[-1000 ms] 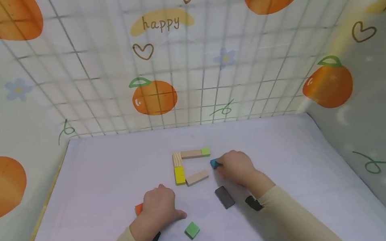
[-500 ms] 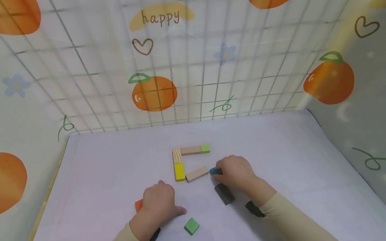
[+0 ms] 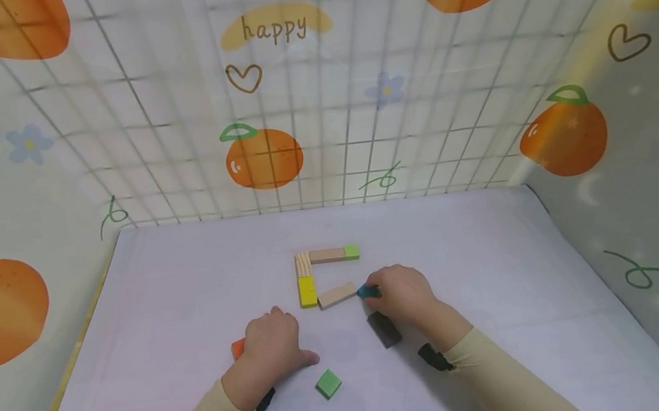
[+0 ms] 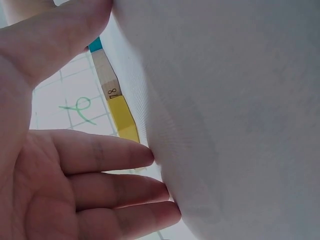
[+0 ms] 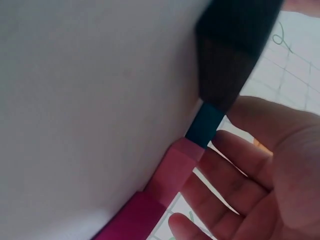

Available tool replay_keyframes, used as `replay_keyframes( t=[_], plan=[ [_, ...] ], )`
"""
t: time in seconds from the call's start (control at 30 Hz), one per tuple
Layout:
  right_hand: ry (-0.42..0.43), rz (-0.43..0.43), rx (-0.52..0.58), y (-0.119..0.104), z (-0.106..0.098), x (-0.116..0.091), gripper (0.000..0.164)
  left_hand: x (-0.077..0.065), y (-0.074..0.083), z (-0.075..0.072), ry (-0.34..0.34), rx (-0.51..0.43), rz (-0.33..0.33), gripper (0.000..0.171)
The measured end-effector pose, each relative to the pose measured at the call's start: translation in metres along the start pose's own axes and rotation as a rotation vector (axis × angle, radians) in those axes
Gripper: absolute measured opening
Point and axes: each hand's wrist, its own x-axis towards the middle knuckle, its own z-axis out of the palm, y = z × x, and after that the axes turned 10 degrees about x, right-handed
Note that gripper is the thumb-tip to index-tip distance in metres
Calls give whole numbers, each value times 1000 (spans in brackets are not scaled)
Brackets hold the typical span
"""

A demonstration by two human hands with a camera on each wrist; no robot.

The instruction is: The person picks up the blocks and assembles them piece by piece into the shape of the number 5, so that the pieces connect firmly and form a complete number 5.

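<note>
My right hand (image 3: 402, 293) pinches a small blue block (image 3: 368, 291) between thumb and finger. That block sits right at the right end of a plain wooden block (image 3: 336, 295), which lies slightly slanted. A yellow block (image 3: 307, 292) meets the wooden block's left end. Beyond it, a striped wooden block (image 3: 303, 264), a light brown block (image 3: 327, 256) and a light green block (image 3: 351, 252) make a corner. My left hand (image 3: 271, 345) rests its fingertips on the white surface, thumb spread, holding nothing. An orange block (image 3: 238, 348) shows partly behind it.
A dark block (image 3: 385, 329) lies just in front of my right hand, and a green block (image 3: 329, 384) nearer me. In the right wrist view, pink (image 5: 175, 170) and magenta (image 5: 132, 217) blocks appear by the right fingers. A printed curtain (image 3: 303, 98) stands behind.
My right hand has drawn the blue block toward me, from near the light green block to the end of the plain wooden block. My left hand stays in place.
</note>
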Motion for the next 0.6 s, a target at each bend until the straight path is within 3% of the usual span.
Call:
replay_keyframes(
  t=[0.6],
  plan=[
    [6, 29, -28, -2, 3, 3, 26, 2, 0, 3, 7, 20, 8, 71]
  ],
)
